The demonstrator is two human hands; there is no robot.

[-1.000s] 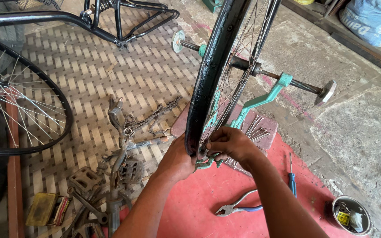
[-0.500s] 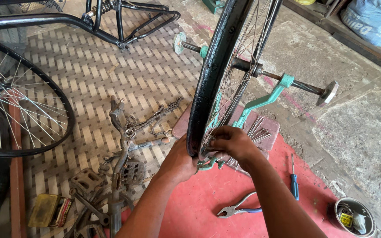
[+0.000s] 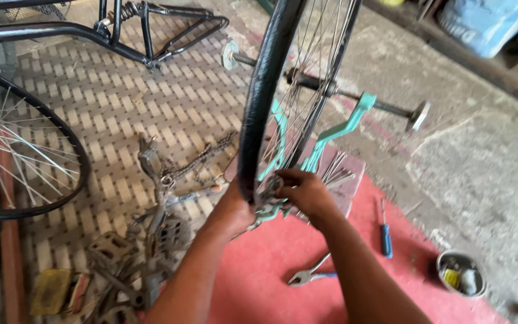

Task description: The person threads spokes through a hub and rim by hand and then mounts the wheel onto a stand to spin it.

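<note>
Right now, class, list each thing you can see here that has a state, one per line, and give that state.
Wheel: upright, mounted in the teal stand.
Left hand: pressed against the rim.
Right hand: fingers at the spokes.
Pliers: lying flat, untouched.
Screwdriver: lying flat, untouched.
Tin: open.

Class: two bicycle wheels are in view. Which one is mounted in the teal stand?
The black-rimmed wheel at centre, touched by both hands; the other wheel lies on the mat at left.

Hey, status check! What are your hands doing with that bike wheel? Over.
Left hand grips wheel rim. Right hand fingers at spokes, near teal stand. Pliers lie apart on red mat.
</note>
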